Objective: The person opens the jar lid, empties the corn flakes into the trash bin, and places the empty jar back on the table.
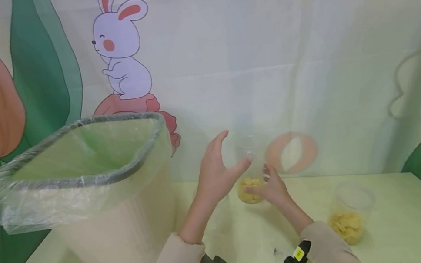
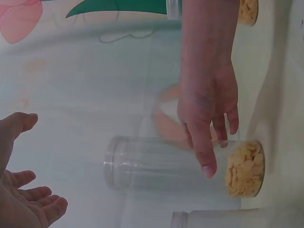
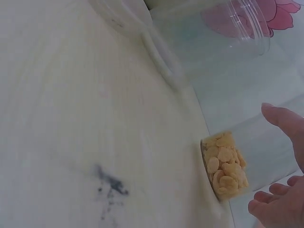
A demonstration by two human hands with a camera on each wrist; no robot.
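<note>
A tall clear jar [image 1: 250, 153] stands upright near the back of the table, with yellow chip-like pieces [image 3: 225, 168] in its bottom. My left hand [image 1: 215, 170] is raised beside its upper part, thumb and fingers spread apart and holding nothing. On the jar's other side, lower down, my right hand [image 1: 275, 188] has its thumb in front of the jar, fingers spread behind. In the left wrist view this right hand [image 2: 206, 102] overlaps the clear wall above the pieces. The right wrist view shows the fingers [image 3: 280, 206] and thumb held wide around the jar.
A large bin [image 1: 116, 231] with a clear plastic liner stands at the left. Another clear jar [image 1: 352, 210] holding similar pieces stands at the right. A further clear container [image 3: 228, 33] lies between bin and hands. A rabbit-print cloth [image 1: 202, 62] hangs behind the table.
</note>
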